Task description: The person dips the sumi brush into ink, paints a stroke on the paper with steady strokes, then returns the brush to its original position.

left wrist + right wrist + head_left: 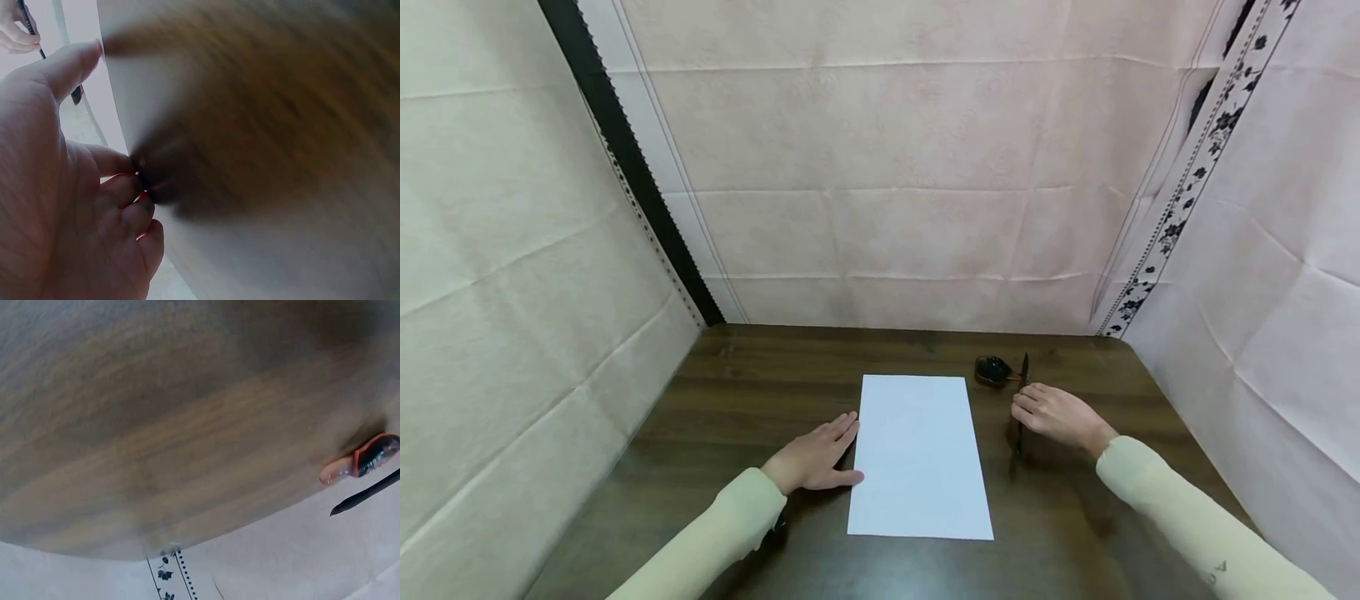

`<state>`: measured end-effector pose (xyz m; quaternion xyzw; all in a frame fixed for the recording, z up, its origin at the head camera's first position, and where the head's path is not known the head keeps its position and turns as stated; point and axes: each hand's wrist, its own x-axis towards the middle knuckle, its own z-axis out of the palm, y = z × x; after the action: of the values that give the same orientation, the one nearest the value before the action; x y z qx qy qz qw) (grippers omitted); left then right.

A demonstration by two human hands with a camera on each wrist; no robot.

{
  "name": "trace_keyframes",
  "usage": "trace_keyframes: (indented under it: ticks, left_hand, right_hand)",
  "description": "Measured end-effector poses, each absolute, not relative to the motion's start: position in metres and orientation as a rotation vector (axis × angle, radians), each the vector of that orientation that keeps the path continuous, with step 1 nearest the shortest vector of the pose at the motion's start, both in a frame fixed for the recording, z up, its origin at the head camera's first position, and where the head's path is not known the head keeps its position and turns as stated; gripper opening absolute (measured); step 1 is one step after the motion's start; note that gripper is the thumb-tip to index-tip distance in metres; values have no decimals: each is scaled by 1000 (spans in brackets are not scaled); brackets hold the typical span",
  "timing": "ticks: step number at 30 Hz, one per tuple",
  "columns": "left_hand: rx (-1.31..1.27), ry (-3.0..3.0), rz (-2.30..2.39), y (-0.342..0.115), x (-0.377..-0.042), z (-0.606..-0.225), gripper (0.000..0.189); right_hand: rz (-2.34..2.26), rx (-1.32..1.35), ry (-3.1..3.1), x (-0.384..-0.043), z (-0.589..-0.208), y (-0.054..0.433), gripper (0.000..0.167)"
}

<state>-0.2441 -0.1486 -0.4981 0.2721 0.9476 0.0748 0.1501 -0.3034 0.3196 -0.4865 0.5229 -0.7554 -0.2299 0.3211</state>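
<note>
A blank white sheet of paper (921, 458) lies upright on the brown wooden table (760, 383). My left hand (820, 454) rests flat at its left edge, fingertips and thumb right at the border. In the left wrist view the left hand (69, 162) shows its palm side, thumb spread from the fingers. Right of the paper, my right hand (1054, 414) pinches a slim black stick (1025, 367), like a pen or brush, held above the table. Its pointed end shows in the right wrist view, where the black stick (365, 494) appears without the hand.
A small rounded black object (992, 371) with orange trim lies beyond the right hand, close to the stick's upper end. Pale creased cloth (880, 200) hangs behind the table and on both sides. A floral border strip (1172, 225) runs down the right corner.
</note>
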Motion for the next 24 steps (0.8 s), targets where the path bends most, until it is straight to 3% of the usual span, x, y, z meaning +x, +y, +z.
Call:
trace_keyframes:
  ticks: [3, 6, 12, 18, 24]
  left_hand:
    - [784, 2726, 218, -149, -245, -499, 94]
    - [789, 2726, 221, -149, -247, -501, 94]
    - [799, 2715, 243, -149, -247, -503, 97]
    - [839, 2715, 242, -150, -249, -503, 95]
    - [873, 2691, 223, -147, -249, -503, 91]
  right_hand:
    - [-580, 1366, -1971, -304, -481, 321, 33]
    - [-556, 1366, -1947, -305, -476, 323, 18]
    - [-517, 1363, -1897, -305, -463, 327, 70]
    - [-470, 1374, -1880, -305, -448, 330, 26]
    - [-407, 1361, -1902, -303, -430, 329, 38]
